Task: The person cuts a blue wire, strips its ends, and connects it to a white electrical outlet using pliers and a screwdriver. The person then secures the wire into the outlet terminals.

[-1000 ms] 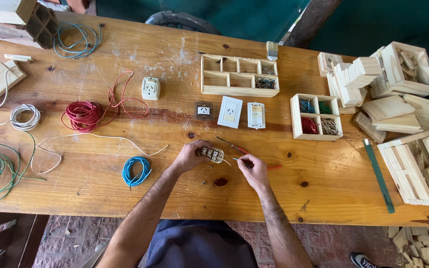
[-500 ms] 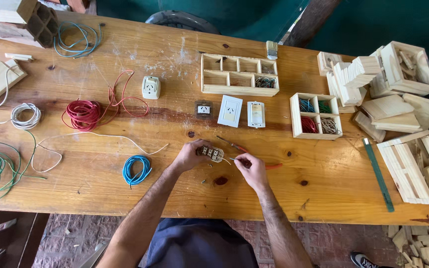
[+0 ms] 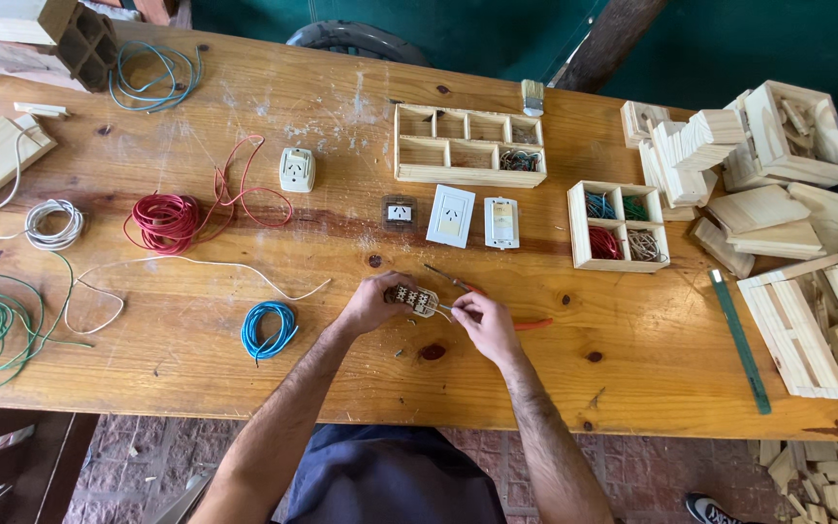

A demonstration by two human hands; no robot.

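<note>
My left hand (image 3: 372,303) is closed around a small socket module (image 3: 412,300), holding it just above the table (image 3: 244,388) near the front edge, with its pale body and dark terminal openings turned up toward me. My right hand (image 3: 482,325) is pinched narrow on a thin wire end (image 3: 445,310) that reaches the module's right side; whether it has gone into a terminal I cannot tell, the detail being too small.

I judge the module to be light, rigid plastic with metal contacts (the sort of thing that slips if held by its smooth faces), so my grip is best on its long edges, clear of the terminals. The wire should be stiff enough to hold a bend yet easy to kink, so pinching it close to the tip gives the most control.

Just behind my hands lies a red-handled screwdriver (image 3: 497,303), flat on the table. Near my left forearm sits a blue wire coil (image 3: 269,330); further left, a red wire coil (image 3: 165,221). Beyond the module lie a white wall plate (image 3: 451,215) and a wooden compartment box (image 3: 619,225) holding short wire pieces.
</note>
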